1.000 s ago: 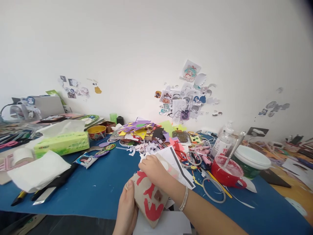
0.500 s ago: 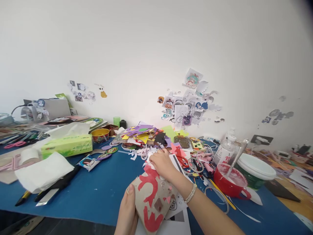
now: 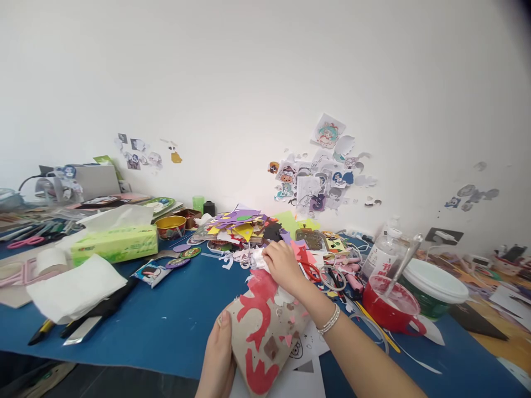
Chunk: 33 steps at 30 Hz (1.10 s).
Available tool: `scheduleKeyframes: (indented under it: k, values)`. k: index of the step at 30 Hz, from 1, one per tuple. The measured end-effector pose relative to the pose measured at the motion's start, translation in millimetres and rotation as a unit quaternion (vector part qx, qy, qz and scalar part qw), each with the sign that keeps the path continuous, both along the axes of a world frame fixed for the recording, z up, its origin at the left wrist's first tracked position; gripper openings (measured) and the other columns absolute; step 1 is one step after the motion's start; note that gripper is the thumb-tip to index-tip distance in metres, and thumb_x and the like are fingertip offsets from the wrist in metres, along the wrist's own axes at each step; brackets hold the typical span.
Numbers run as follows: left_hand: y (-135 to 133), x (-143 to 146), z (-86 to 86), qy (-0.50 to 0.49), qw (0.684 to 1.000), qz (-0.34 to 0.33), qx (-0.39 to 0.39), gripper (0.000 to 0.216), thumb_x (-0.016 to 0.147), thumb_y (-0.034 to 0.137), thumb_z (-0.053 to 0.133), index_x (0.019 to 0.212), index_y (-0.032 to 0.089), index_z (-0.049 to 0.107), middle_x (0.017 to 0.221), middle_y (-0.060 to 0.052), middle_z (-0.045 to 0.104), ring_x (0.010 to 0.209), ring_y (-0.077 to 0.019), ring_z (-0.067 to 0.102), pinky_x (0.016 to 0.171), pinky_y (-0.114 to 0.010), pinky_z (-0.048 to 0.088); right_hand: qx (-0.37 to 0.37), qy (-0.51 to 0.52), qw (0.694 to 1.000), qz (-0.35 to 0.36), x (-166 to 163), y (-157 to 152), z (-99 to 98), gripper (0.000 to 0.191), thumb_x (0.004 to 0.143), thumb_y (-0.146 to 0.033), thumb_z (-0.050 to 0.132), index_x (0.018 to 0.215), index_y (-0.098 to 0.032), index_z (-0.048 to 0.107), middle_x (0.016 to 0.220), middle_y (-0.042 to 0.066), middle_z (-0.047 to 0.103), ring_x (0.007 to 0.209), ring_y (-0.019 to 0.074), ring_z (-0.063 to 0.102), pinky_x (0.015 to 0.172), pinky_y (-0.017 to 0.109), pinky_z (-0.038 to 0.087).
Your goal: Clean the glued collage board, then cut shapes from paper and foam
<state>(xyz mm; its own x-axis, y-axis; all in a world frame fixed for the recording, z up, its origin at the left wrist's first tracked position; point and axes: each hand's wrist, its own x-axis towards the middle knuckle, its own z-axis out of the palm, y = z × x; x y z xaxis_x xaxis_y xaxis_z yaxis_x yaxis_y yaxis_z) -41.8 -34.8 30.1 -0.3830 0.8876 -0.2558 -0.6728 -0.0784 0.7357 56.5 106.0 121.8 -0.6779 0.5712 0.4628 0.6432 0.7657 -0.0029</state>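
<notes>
My left hand (image 3: pixel 218 348) is closed on the left edge of a grey-brown cardboard piece (image 3: pixel 277 331), thumb on its face. The board is tilted and bears red curved shapes (image 3: pixel 261 377), a brown square (image 3: pixel 271 349) and small pink bits. At the board's far end, my right hand (image 3: pixel 285 268) grips a crumpled white tissue (image 3: pixel 258 258) beside a red patch (image 3: pixel 263 284). Its fingertips are partly hidden. A beaded bracelet circles the right wrist. White printed sheets (image 3: pixel 311 367) lie under the board.
Paper scraps (image 3: pixel 236 224) are heaped near the wall. To the right stand a red cup (image 3: pixel 390 312) holding a metal-handled tool, a white-lidded tub (image 3: pixel 435 282) and a clear bottle (image 3: pixel 381 257). On the left are a green tissue pack (image 3: pixel 116 243), white tissue (image 3: pixel 77 287) and a blade (image 3: pixel 82 330).
My right hand and the tissue have shifted slightly away and to the right, and more of the red patch shows. The board has swung a little to the right in my left hand.
</notes>
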Motion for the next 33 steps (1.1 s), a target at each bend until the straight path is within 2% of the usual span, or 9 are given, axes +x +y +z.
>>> scheduleKeyframes:
  k: [3,6,10,13,16,22,28,33]
  values:
    - [0.0,0.1,4.9,-0.005,1.0,0.004,-0.018,0.05,0.081,0.047,0.052,0.122,0.019,0.048,0.118,-0.014,0.059,0.106,-0.0279,0.058,0.089,-0.039,0.049,-0.001,-0.03,0.997,0.073,0.7,-7.2,-2.4,0.011,0.088,-0.016,0.05,0.086,-0.02,0.06,0.09,0.001,0.061,0.089,0.017,0.045,0.078,0.029,0.031]
    - [0.4,-0.1,7.1,-0.005,0.999,0.012,-0.032,0.048,0.082,0.046,0.051,0.121,0.019,0.048,0.118,-0.014,0.059,0.105,-0.0275,0.058,0.09,-0.039,0.048,0.003,-0.074,0.989,0.132,0.6,-11.8,-13.2,0.012,0.086,-0.013,0.051,0.084,-0.019,0.062,0.086,0.001,0.063,0.085,0.0167,0.046,0.077,0.029,0.031]
    - [1.4,-0.9,3.0,0.003,0.999,0.003,-0.036,0.049,0.081,0.049,0.051,0.119,0.018,0.049,0.116,-0.014,0.06,0.105,-0.0271,0.058,0.09,-0.039,0.048,-0.012,-0.096,0.984,0.151,1.4,-7.2,-24.2,0.014,0.083,-0.008,0.053,0.083,-0.018,0.064,0.081,0.002,0.064,0.078,0.0165,0.048,0.069,0.027,0.033]
    - [0.9,-1.1,2.0,0.004,0.999,-0.005,-0.035,0.046,0.083,0.049,0.048,0.118,0.018,0.05,0.115,-0.013,0.061,0.104,-0.0264,0.059,0.089,-0.038,0.048,-0.024,-0.101,0.981,0.166,1.8,-2.8,-23.7,0.018,0.082,-0.005,0.054,0.083,-0.018,0.065,0.079,0.001,0.065,0.076,0.0157,0.049,0.068,0.025,0.034]
    - [-0.2,-0.8,4.6,-0.002,0.999,-0.006,-0.043,0.045,0.084,0.046,0.047,0.119,0.019,0.049,0.114,-0.013,0.062,0.102,-0.0263,0.06,0.088,-0.039,0.049,-0.039,-0.081,0.983,0.161,1.7,-1.5,-17.6,0.016,0.083,-0.007,0.055,0.084,-0.018,0.065,0.082,0.001,0.066,0.08,0.0148,0.051,0.07,0.023,0.036]
    - [0.3,-0.6,0.2,-0.006,1.0,0.0,-0.019,0.047,0.082,0.047,0.05,0.12,0.021,0.049,0.113,-0.011,0.063,0.101,-0.0246,0.061,0.088,-0.036,0.049,-0.028,0.013,0.997,0.076,1.7,-6.4,-6.3,0.015,0.088,-0.009,0.047,0.09,-0.012,0.061,0.091,0.006,0.063,0.087,0.0171,0.048,0.076,0.026,0.036]
    - [1.1,-0.3,-4.3,0.01,1.0,0.017,-0.021,0.052,0.079,0.052,0.052,0.118,0.018,0.05,0.109,-0.013,0.064,0.097,-0.0253,0.063,0.087,-0.037,0.049,-0.015,-0.032,0.991,0.126,0.4,-20.2,-21.9,0.013,0.081,-0.007,0.056,0.081,-0.019,0.063,0.081,0.0,0.063,0.077,0.0162,0.047,0.065,0.026,0.033]
    - [-0.5,-0.5,-1.1,-0.001,1.0,0.003,-0.03,0.057,0.077,0.052,0.055,0.122,0.019,0.046,0.11,-0.013,0.063,0.095,-0.0271,0.063,0.086,-0.039,0.05,-0.005,0.01,0.997,0.074,-3.8,-20.8,-22.8,0.017,0.088,-0.008,0.046,0.088,-0.015,0.062,0.087,0.004,0.062,0.083,0.0176,0.046,0.072,0.028,0.033]
